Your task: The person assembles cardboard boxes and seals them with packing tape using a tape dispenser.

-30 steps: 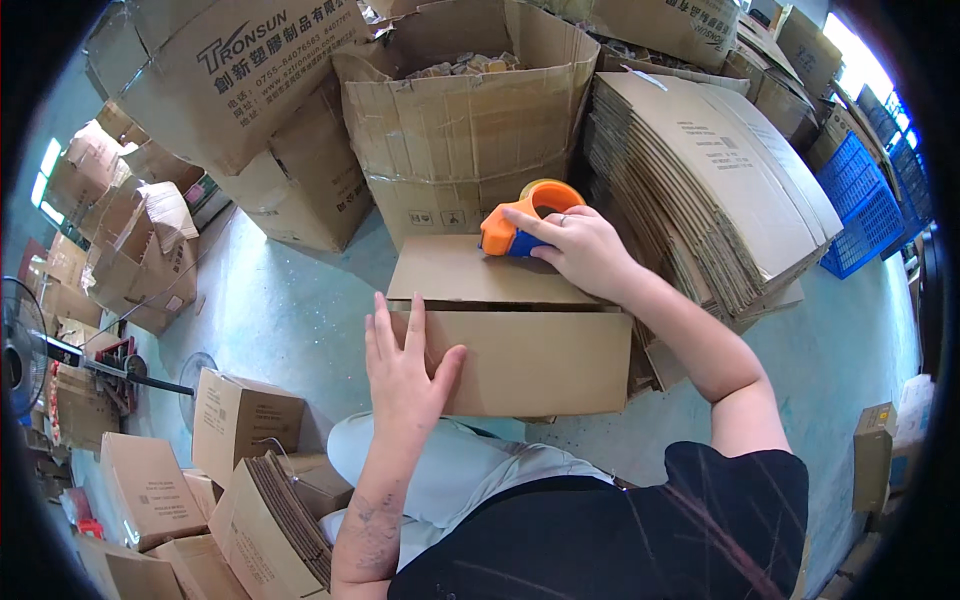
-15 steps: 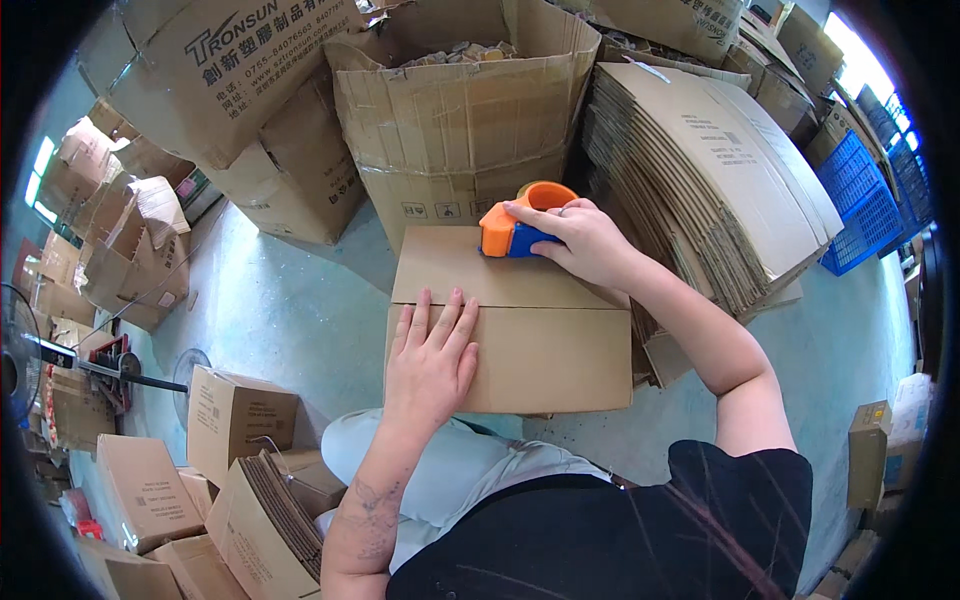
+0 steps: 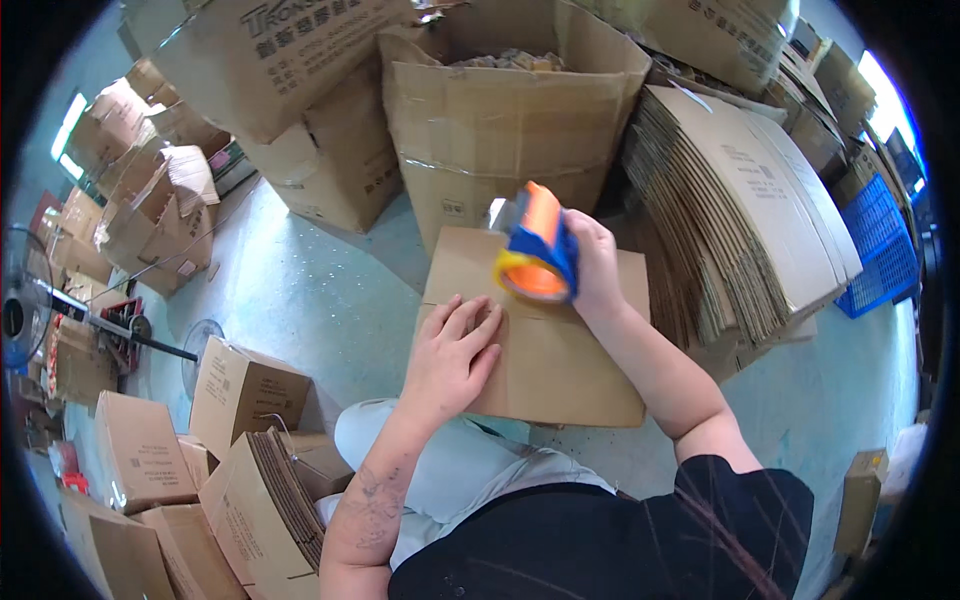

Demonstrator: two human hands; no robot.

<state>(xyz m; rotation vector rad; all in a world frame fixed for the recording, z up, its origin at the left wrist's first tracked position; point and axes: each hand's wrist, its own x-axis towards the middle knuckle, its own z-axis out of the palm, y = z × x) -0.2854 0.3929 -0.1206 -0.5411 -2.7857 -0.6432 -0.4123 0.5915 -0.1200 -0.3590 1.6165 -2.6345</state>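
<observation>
In front of me lies a brown cardboard box [image 3: 560, 370], its top flaps folded over and meeting along a seam. My left hand [image 3: 455, 350] rests on the box's left side near that seam, fingers spread over the cardboard. An orange and blue tape dispenser [image 3: 540, 250] is gripped in my right hand [image 3: 598, 265], raised over the box and tilted, slightly blurred by motion. The dispenser's metal end points up and left, toward the far edge.
Behind stands a tall open carton [image 3: 500, 130] filled with small items. Flattened cardboard sheets [image 3: 740, 200] are stacked on the right, near a blue plastic crate [image 3: 880, 250]. Closed boxes [image 3: 150, 450] and folded cardboard [image 3: 265, 510] lie lower left, near a fan [image 3: 30, 310].
My right hand has lifted the tape dispenser off the box's far flap and turned it, bringing it nearer the seam. My left hand stays on the box, fingers more bent. The view has shifted slightly.
</observation>
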